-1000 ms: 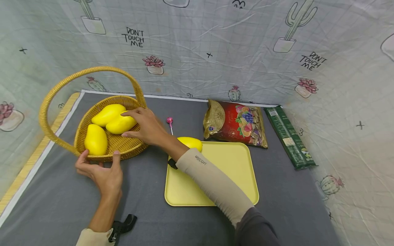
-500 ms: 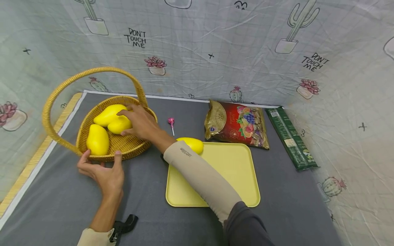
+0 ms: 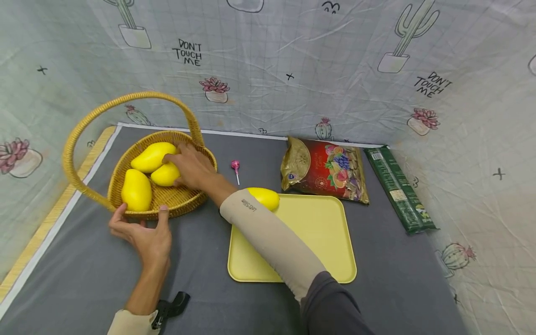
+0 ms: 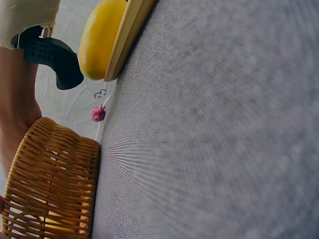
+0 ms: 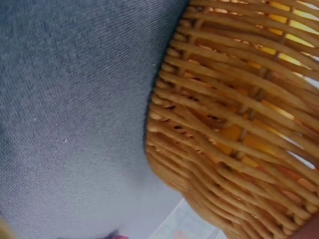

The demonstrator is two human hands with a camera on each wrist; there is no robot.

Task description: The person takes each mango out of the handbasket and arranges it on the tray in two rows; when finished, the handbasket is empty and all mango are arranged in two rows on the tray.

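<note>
A yellow wicker basket (image 3: pixel 180 202) with a tall arched handle stands at the left of the head view. Three yellow mangoes lie inside. My right hand (image 3: pixel 193 166) reaches into the basket's right side and grips the nearest mango (image 3: pixel 164 176), fingers over its top and thumb low on its right end. Beside it lie the back mango (image 3: pixel 152 157) and the front-left mango (image 3: pixel 136 190). My left hand (image 3: pixel 146 239) holds the basket's front rim, fingertips and thumb at its edge. In the right wrist view the basket's woven wall (image 5: pixel 219 119) hides the right fingers.
A yellow tray (image 3: pixel 311 246) lies right of the basket, partly under my right forearm, with another mango (image 3: pixel 265 198) at its back-left corner. Behind are a pink lollipop (image 3: pixel 236 165), a red-gold candy bag (image 3: pixel 324 170) and a green packet (image 3: pixel 398 188). A patterned curtain (image 3: pixel 259 56) hangs behind.
My right hand has slid slightly left and deeper into the basket around the nearest mango, whose right end is now more covered. The left hand keeps its place at the rim.
</note>
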